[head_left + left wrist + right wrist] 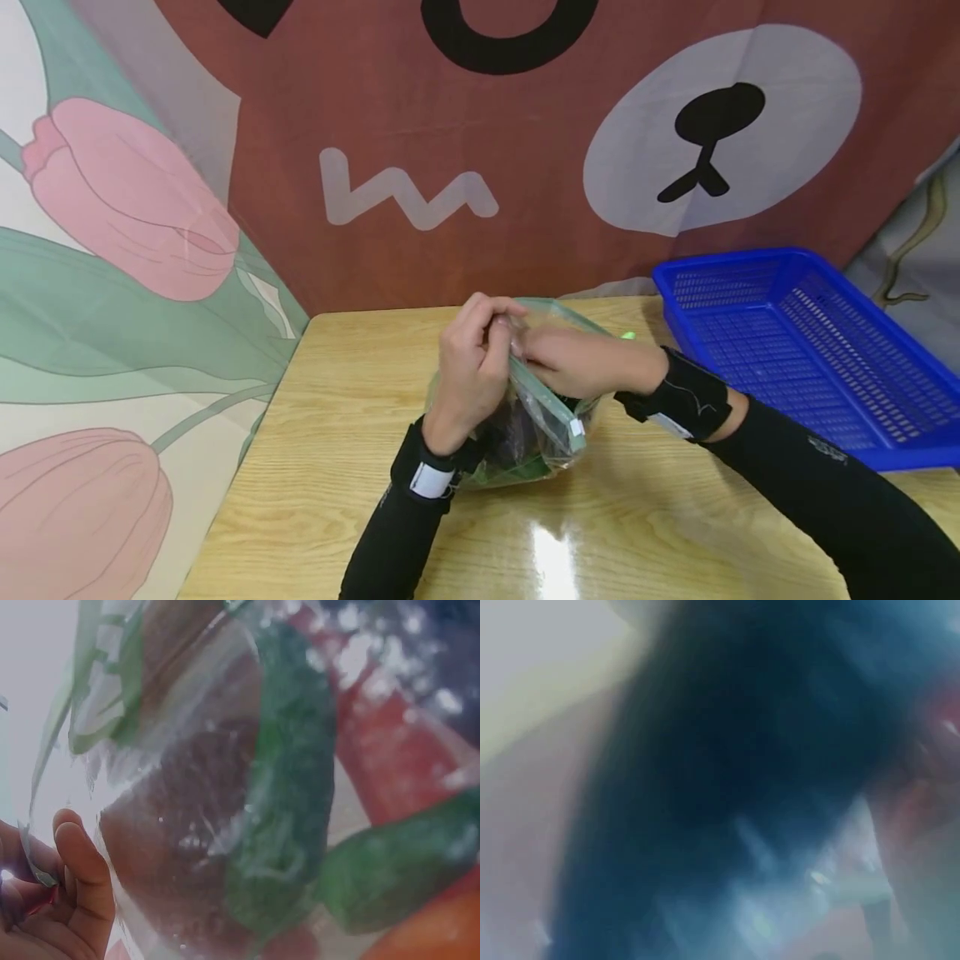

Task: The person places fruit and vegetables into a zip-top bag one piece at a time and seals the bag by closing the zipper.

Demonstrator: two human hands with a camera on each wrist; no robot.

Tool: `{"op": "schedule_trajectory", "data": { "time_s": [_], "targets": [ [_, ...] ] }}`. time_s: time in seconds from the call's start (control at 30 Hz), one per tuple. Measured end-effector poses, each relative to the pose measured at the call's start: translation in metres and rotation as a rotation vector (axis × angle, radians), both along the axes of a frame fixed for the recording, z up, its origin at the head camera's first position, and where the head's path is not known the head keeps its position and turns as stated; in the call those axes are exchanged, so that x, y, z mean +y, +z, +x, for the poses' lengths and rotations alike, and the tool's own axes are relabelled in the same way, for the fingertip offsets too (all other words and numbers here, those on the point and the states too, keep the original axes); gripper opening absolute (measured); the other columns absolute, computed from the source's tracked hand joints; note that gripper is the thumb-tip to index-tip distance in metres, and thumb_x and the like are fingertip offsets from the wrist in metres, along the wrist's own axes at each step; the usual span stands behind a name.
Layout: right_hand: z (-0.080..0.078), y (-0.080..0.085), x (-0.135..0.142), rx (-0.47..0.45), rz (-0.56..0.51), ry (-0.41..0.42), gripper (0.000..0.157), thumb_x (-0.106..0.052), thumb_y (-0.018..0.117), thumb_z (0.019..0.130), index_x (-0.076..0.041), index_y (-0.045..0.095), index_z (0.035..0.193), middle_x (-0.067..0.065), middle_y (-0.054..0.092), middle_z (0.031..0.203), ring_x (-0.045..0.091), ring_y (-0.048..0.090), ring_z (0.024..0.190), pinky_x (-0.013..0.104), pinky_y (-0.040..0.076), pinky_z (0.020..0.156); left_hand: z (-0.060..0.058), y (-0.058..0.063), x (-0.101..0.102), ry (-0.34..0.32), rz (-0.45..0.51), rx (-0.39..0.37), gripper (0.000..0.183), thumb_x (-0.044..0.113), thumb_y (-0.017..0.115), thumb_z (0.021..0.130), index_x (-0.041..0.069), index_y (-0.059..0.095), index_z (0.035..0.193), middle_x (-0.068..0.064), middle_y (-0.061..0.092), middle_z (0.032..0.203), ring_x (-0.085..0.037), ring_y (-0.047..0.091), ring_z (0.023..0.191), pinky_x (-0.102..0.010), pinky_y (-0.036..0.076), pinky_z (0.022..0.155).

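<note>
A clear zip bag (543,417) with a green-edged mouth and a white slider stands on the wooden table. Its rim is gripped by my left hand (472,358), thumb and curled fingers at the top. My right hand (570,358) reaches between the two edges of the mouth; its fingertips are hidden, and I cannot tell what they hold. Through the film the left wrist view shows dark green, cucumber-like vegetables (289,787), a red piece (397,757) and an orange one (439,922). A large dark shape (727,765) blurs across the right wrist view.
To the right stands a blue plastic basket (675,310) with slatted walls. The table (330,433) ends in front of a brown printed cloth (412,267). A small bright green tip (628,335) shows behind my right wrist.
</note>
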State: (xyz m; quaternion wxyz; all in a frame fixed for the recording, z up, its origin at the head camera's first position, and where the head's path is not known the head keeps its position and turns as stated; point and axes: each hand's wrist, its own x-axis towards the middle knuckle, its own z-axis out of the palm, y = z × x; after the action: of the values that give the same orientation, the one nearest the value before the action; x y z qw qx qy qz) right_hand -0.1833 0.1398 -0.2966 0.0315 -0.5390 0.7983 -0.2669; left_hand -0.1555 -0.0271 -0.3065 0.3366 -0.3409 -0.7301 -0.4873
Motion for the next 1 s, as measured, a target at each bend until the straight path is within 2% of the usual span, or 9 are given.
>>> {"op": "schedule_trajectory", "data": {
  "time_s": [0.13,0.23,0.33,0.4,0.53,0.63,0.7,0.83,1.0],
  "targets": [
    [0.008,0.016,0.026,0.049,-0.061,-0.072,0.021,-0.004,0.05,0.096,-0.004,0.067,0.108,0.004,0.065,0.106,0.015,0.06,0.097,0.032,0.049,0.079,0.0,0.002,-0.002,-0.041,0.01,-0.013,0.025,0.0,0.039,0.094,-0.003,0.063,0.092,-0.007,0.053,0.076,-0.011,0.053,0.06,-0.023,0.044,0.053],
    [0.01,0.022,0.052,0.043,-0.086,-0.265,0.022,-0.008,0.055,0.095,-0.006,0.067,0.114,0.004,0.064,0.112,0.019,0.061,0.1,0.037,0.051,0.077,-0.001,0.004,-0.004,-0.064,0.023,-0.012,0.025,-0.002,0.039,0.093,-0.005,0.063,0.09,-0.009,0.052,0.075,-0.012,0.054,0.056,-0.023,0.045,0.051],
    [0.007,0.022,0.073,-0.089,0.0,-0.49,0.024,-0.018,0.057,0.095,-0.005,0.062,0.115,0.007,0.062,0.11,0.021,0.061,0.095,0.039,0.05,0.072,-0.001,0.006,-0.005,-0.072,0.032,-0.006,0.026,-0.003,0.038,0.092,-0.005,0.063,0.088,-0.01,0.052,0.075,-0.012,0.054,0.055,-0.023,0.046,0.05],
    [0.002,0.018,0.082,-0.245,0.099,-0.562,0.03,-0.025,0.056,0.096,-0.005,0.059,0.117,0.009,0.062,0.109,0.022,0.062,0.088,0.038,0.051,0.069,-0.001,0.008,-0.006,-0.078,0.039,-0.009,0.027,-0.001,0.037,0.093,-0.004,0.063,0.087,-0.008,0.052,0.074,-0.011,0.054,0.055,-0.023,0.045,0.05],
    [-0.003,0.009,0.088,-0.535,0.125,-0.525,0.024,-0.025,0.053,0.097,-0.004,0.06,0.088,0.006,0.056,0.082,0.026,0.061,0.063,0.036,0.052,0.059,-0.001,0.008,-0.009,-0.091,0.06,-0.025,0.028,0.0,0.036,0.094,-0.002,0.064,0.088,-0.004,0.051,0.075,-0.01,0.054,0.056,-0.024,0.045,0.051],
    [0.002,0.011,0.089,-0.605,0.037,-0.506,0.033,-0.023,0.053,0.097,-0.006,0.048,0.069,0.004,0.039,0.068,0.028,0.059,0.055,0.037,0.052,0.055,-0.001,0.009,-0.015,-0.084,0.088,-0.039,0.023,0.0,0.042,0.094,-0.003,0.065,0.093,-0.006,0.052,0.079,-0.012,0.054,0.059,-0.024,0.044,0.052],
    [0.01,0.02,0.089,-0.618,-0.048,-0.502,0.033,-0.021,0.054,0.097,-0.005,0.049,0.069,0.004,0.036,0.069,0.029,0.058,0.055,0.037,0.051,0.054,-0.001,0.012,-0.022,-0.077,0.121,-0.056,0.019,0.0,0.047,0.092,-0.004,0.065,0.098,-0.01,0.052,0.084,-0.014,0.053,0.063,-0.024,0.042,0.053],
    [0.026,0.048,0.091,-0.654,-0.212,-0.463,0.026,-0.017,0.053,0.097,0.001,0.062,0.078,0.01,0.051,0.07,0.028,0.061,0.056,0.038,0.052,0.05,0.0,0.02,-0.039,-0.097,0.153,-0.11,0.023,-0.004,0.053,0.086,-0.008,0.063,0.106,-0.017,0.049,0.095,-0.017,0.046,0.073,-0.024,0.037,0.058],
    [0.035,0.068,0.086,-0.762,-0.564,-0.265,0.027,-0.007,0.044,0.1,0.004,0.064,0.087,0.014,0.064,0.074,0.025,0.066,0.059,0.035,0.054,0.055,0.004,0.027,-0.051,-0.204,0.176,-0.199,0.029,-0.007,0.048,0.087,-0.011,0.058,0.114,-0.015,0.049,0.106,-0.02,0.048,0.086,-0.023,0.038,0.062]
  ]
}}
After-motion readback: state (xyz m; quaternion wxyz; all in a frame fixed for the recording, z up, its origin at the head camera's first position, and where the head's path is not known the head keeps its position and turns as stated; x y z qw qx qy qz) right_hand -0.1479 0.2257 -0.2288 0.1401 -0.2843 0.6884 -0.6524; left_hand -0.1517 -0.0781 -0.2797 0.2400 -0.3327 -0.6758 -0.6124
